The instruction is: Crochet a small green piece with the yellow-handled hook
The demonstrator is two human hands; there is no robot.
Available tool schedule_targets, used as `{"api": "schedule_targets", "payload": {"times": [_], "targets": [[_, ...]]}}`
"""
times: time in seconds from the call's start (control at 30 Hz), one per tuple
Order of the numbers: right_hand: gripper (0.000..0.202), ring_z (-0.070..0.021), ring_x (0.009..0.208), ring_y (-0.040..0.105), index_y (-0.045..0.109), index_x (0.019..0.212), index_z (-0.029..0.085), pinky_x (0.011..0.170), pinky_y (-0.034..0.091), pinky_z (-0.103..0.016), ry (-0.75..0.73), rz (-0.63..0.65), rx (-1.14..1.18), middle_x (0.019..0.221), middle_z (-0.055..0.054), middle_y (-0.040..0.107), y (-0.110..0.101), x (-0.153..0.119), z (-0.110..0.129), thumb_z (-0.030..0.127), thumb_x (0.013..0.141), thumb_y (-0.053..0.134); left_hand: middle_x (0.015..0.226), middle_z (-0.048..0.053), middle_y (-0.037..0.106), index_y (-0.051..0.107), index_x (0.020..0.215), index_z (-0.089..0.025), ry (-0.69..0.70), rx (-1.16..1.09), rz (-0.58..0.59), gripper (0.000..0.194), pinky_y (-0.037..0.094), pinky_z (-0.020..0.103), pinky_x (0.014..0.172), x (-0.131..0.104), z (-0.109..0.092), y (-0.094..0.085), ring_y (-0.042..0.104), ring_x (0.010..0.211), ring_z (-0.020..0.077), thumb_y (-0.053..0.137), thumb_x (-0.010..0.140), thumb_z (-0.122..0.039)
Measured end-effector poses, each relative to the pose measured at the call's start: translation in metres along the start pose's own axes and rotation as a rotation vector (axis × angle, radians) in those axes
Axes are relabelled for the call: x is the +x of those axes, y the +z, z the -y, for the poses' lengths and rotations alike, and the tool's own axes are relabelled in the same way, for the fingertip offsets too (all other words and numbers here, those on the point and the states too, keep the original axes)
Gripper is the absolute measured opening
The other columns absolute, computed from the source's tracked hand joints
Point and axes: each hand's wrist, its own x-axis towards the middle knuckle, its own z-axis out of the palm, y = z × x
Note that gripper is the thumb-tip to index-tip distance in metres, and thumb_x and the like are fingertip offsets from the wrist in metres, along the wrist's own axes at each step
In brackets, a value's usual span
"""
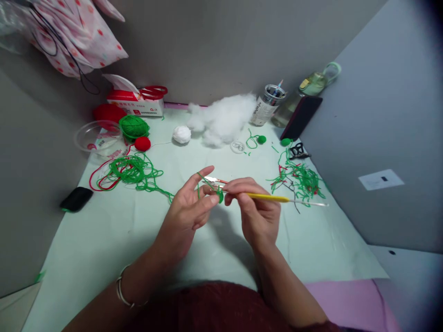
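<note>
My left hand (188, 210) pinches a small green crochet piece (220, 195) between thumb and fingers. Green yarn runs over its raised index finger. My right hand (258, 207) grips a crochet hook (268, 197) with a yellow handle; one metal end points right, the other reaches the green piece. Behind the hands, partly hidden, lies a pair of scissors (212, 180). A loose tangle of green yarn (133, 171) rests on the table to the left, its strand leading toward my left hand.
White stuffing (226, 121) sits at the back, beside a white yarn ball (182, 134). Green yarn scraps (304, 180) lie at right, below a leaning phone (302, 117). A pen can (267, 106), tissue box (138, 103), plastic bowl (100, 138) and black case (76, 199) stand along the edges.
</note>
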Motion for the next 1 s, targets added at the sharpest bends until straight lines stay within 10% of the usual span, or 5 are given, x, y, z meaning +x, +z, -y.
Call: {"api": "schedule_targets", "payload": {"times": [0.33, 0.57, 1.0], "targets": [[0.037, -0.0234, 0.105, 0.074, 0.079, 0.12, 0.035, 0.085, 0.064, -0.04, -0.345, 0.037, -0.557, 0.112, -0.007, 0.077, 0.003, -0.011, -0.002, 0.009, 0.096, 0.066, 0.061, -0.011, 0.046, 0.063, 0.137, -0.017, -0.071, -0.075, -0.023, 0.055, 0.019, 0.017, 0.041, 0.0, 0.005, 0.003, 0.017, 0.045, 0.0026, 0.081, 0.085, -0.018], [0.019, -0.0156, 0.068, 0.064, 0.081, 0.098, 0.028, 0.061, 0.056, -0.033, 0.042, -0.099, 0.051, 0.09, -0.004, 0.075, 0.0, 0.0, 0.001, 0.029, 0.103, 0.063, 0.056, -0.012, 0.038, 0.074, 0.121, -0.013, -0.097, -0.146, 0.023, 0.038, 0.016, 0.018, 0.041, 0.004, -0.002, -0.001, 0.009, 0.045, 0.0029, 0.075, 0.083, -0.012], [0.014, -0.0167, 0.076, 0.066, 0.083, 0.101, 0.032, 0.067, 0.055, -0.035, 0.098, -0.063, 0.024, 0.096, -0.002, 0.078, 0.001, -0.001, -0.002, 0.033, 0.1, 0.069, 0.081, -0.005, 0.058, 0.072, 0.128, -0.022, 0.051, 0.093, -0.002, 0.043, 0.023, 0.021, 0.044, 0.001, 0.007, -0.001, 0.026, 0.048, 0.0027, 0.083, 0.087, -0.024]]}}
